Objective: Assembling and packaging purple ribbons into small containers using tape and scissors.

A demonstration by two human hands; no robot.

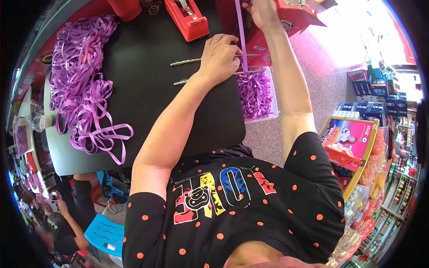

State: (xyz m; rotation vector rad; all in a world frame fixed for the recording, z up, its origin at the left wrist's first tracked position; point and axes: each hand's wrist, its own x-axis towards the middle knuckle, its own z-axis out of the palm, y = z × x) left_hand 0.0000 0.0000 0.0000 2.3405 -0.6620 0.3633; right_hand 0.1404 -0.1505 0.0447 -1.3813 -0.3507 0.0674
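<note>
So the left hand (pixel 220 56) sits just above the middle of the frame, fingers curled shut around a pair of long metal scissors (pixel 210 71) whose handles poke out to the left over the black table (pixel 138 111). The blades point right, toward a purple ribbon strip (pixel 241 31) that runs straight up to the top edge. Up there, top centre, the right hand (pixel 263 13) has that strip pinched tight between its fingers and is holding it taut, so the ribbon passes right by the left hand's fingertips, touching or nearly so.

Directly under the scissors, a bit right of centre, there's a clear plastic tray (pixel 273 96) hanging off the table's right edge, and it's full of short purple ribbon snippets (pixel 254 94).

Over on the upper left is a big messy heap of long purple ribbon loops (pixel 82 80), spilling down toward the table's lower left corner. A red tape dispenser (pixel 187 18) stands at the top, left of the taut strip, and a red cardboard box (pixel 295 15) sits behind the right hand.

Right side of the frame has shelves of boxed goods (pixel 375 102), and in the lower left another person (pixel 58 223) sits beside a blue plastic stool (pixel 105 234).
</note>
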